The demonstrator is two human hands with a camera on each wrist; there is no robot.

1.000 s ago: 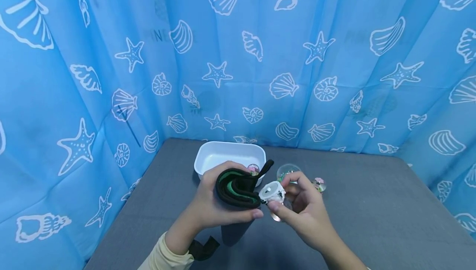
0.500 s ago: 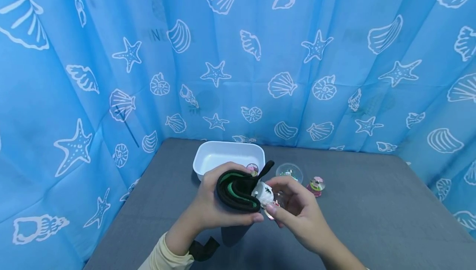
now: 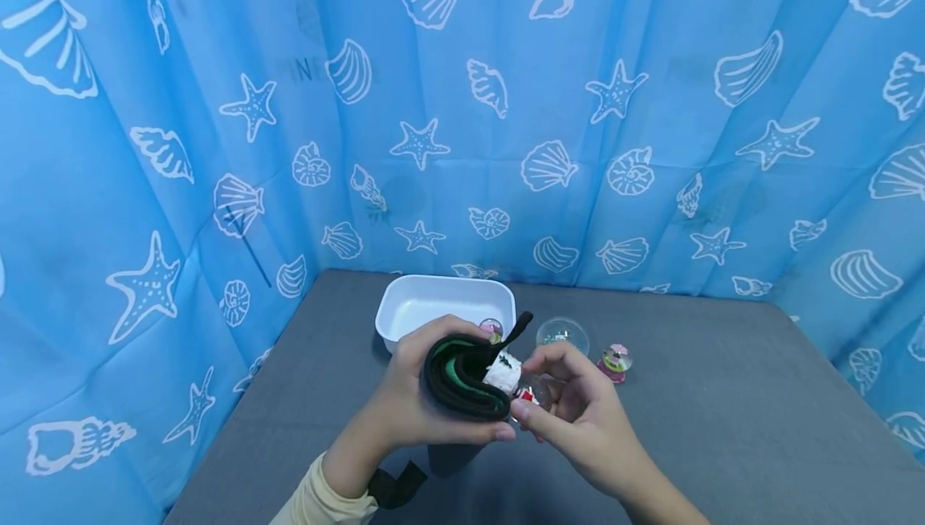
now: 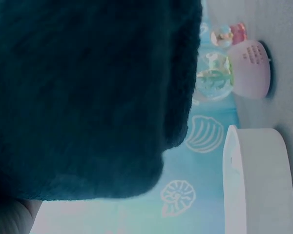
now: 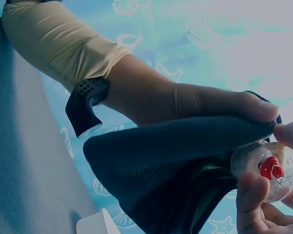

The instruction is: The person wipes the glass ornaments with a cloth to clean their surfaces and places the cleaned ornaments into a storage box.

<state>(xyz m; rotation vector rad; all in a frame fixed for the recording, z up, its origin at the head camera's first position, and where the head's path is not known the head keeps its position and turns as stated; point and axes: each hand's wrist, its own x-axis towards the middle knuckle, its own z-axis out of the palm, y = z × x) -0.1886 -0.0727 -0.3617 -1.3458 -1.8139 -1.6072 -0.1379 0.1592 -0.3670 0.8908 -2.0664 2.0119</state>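
Note:
My left hand grips a thick dark folded cloth with green inner layers and a black loop at its top. Its fold faces right. A snow globe with a rough white base bearing green leaf marks is held between the fingers and thumb of my right hand. The base sits in the mouth of the fold, partly covered by cloth. In the right wrist view a red-hatted figure shows through the clear globe. Dark cloth fills much of the left wrist view.
A white basin stands behind my left hand. A small globe overlaps its front right corner in the head view. Further right are a larger clear globe, on a pink base, and a small pink-based globe. A blue shell-print curtain encloses the table.
My right hand has moved left with the snow globe and turned it, so its white base has gone from beside the cloth into the fold. The left hand stays almost still.

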